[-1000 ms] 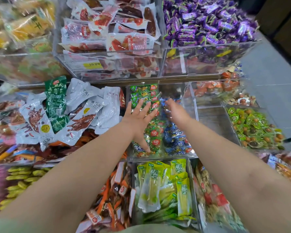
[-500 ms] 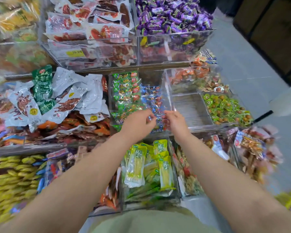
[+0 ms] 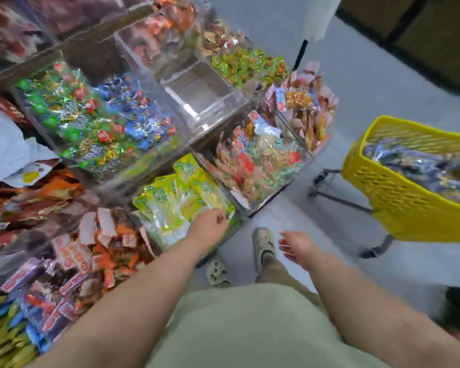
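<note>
The left hand (image 3: 207,227) is hovering with its fingers curled in over the near corner of the yellow-green packets (image 3: 175,197). These are lying heaped in a clear bin, mostly at eleven o'clock from the knuckles. The frame is smeared, so I cannot tell whether those curled fingers are closing on a packet, on something smaller, or on nothing at all. The right hand (image 3: 295,247) is hanging empty at three o'clock of the left, fingers loose and spread over bare floor, just beside a pale shoe (image 3: 263,243). The yellow basket (image 3: 398,197) is standing at two o'clock of the right hand, well apart from both hands. Dark blue wrapped things are lying in it (too blurred to name further).

The likeliest trouble, as I am judging it, is at the bin's front edge. The packets are looking glossy and are sloping towards that corner, so pulling one out from under the rest could drag its neighbours over the wall and onto the floor by the shoes. If the left hand is carrying something small, a loose curl may be letting it slip on the way across the open floor. A toss from this far off could also be missing the basket's rim, or nudging the basket on its dark frame.
</note>
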{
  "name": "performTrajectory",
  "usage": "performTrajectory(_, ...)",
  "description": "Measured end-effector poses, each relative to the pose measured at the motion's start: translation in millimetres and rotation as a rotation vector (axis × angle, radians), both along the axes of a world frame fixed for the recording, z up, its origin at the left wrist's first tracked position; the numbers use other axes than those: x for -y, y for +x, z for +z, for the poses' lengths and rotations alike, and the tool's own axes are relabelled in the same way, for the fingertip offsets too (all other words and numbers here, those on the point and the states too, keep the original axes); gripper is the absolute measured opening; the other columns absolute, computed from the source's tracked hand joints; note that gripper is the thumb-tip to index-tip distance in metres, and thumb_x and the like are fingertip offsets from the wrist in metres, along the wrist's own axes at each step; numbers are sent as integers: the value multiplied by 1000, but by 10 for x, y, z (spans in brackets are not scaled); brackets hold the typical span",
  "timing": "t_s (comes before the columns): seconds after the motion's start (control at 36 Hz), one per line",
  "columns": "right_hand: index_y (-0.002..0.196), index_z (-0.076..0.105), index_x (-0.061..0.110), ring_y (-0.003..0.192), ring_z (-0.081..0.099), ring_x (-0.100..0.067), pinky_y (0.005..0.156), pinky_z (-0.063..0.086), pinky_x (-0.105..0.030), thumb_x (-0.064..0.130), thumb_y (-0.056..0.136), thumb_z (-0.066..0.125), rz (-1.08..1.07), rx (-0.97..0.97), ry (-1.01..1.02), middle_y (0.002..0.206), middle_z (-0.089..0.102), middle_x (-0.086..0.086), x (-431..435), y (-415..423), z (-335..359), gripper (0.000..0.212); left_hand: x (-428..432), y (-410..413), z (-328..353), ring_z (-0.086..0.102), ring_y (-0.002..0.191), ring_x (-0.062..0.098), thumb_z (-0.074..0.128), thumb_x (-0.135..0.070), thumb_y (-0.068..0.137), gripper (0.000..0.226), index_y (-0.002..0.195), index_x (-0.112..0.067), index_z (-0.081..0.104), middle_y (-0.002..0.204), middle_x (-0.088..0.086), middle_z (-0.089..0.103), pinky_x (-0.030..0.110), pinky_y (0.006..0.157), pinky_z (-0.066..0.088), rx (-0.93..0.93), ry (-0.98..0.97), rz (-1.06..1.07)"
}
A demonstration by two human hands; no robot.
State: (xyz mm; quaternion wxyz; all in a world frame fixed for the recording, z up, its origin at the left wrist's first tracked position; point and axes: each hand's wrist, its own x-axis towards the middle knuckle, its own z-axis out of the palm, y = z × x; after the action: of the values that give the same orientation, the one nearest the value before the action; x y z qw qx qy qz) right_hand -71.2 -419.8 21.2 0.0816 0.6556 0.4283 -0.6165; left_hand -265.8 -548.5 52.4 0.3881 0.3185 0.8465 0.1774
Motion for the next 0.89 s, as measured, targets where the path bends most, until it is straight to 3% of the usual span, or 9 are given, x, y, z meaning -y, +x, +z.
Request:
performTrajectory(0.08, 73, 51, 13, 57, 49, -18, 53, 33, -23, 16, 97, 46, -87, 77, -47, 71, 53, -9, 152, 631, -108, 24, 51, 200, -236, 62, 89, 25, 52, -13, 90, 16, 83, -14, 66, 92, 14, 67, 33, 70, 40, 93, -133, -50)
performTrajectory(0.22, 74, 49, 5, 53, 46, -22, 44, 33, -25, 8, 96, 45, -213, 181, -79, 67, 51, -13, 231, 1447, -245, 23, 17, 456, -488, 65, 97, 32, 50, -16, 91, 19, 83, -10, 67, 98, 17, 69, 32, 78, 48, 164, -311, -18)
performTrajectory(0.33, 82, 50, 10, 56, 48, -17, 48, 35, -23, 13, 96, 43, -285, 154, -130, 74, 52, -8, 29, 1841, -190, 16, -286, 691, -531, 63, 108, 32, 49, -14, 97, 25, 112, -1, 64, 117, 19, 64, 34, 88, 50, 238, -395, 17)
performTrajectory(0.42, 92, 50, 13, 63, 51, -16, 56, 37, -26, 17, 97, 44, -296, 110, -104, 80, 54, -5, -268, 2141, -75, 9, -612, 955, -536, 60, 79, 22, 48, -10, 97, 10, 101, -10, 57, 101, 15, 62, 26, 65, 48, 288, -372, 104)
performTrajectory(0.47, 94, 51, 12, 68, 53, -14, 62, 40, -26, 19, 97, 45, -298, 92, -71, 82, 55, -4, -477, 2376, -15, 10, -837, 1140, -551, 55, 65, 18, 48, -11, 97, 8, 94, -12, 56, 86, 9, 60, 23, 60, 44, 310, -359, 173)
performTrajectory(0.58, 94, 50, 10, 66, 52, -15, 61, 38, -26, 16, 97, 43, -296, 113, -47, 82, 55, -4, -837, 2843, 34, 10, -1309, 1541, -616, 51, 65, 22, 50, -15, 95, 24, 72, -14, 54, 76, 11, 58, 28, 61, 36, 306, -358, 98)
performTrajectory(0.69, 87, 46, 10, 62, 48, -15, 57, 33, -25, 11, 97, 40, -283, 140, -48, 77, 51, -5, -1107, 3206, 61, 12, -1720, 1938, -602, 47, 57, 20, 46, -14, 97, 17, 81, -13, 52, 76, 10, 56, 26, 54, 32, 331, -341, 68)
performTrajectory(0.78, 78, 42, 12, 59, 43, -15, 54, 29, -25, 8, 97, 38, -300, 148, -80, 74, 47, -6, -1174, 3401, 47, 21, -1961, 2154, -527, 46, 56, 18, 48, -13, 96, 19, 78, -14, 51, 70, 6, 53, 24, 53, 32, 325, -328, 27)
performTrajectory(0.89, 98, 49, 10, 66, 52, -15, 59, 39, -24, 16, 96, 42, -373, 149, -143, 85, 55, -5, -1218, 3575, -37, 9, -2280, 2227, -484, 46, 57, 20, 49, -12, 96, 16, 80, -12, 52, 73, 9, 54, 25, 55, 31, 340, -339, 13)
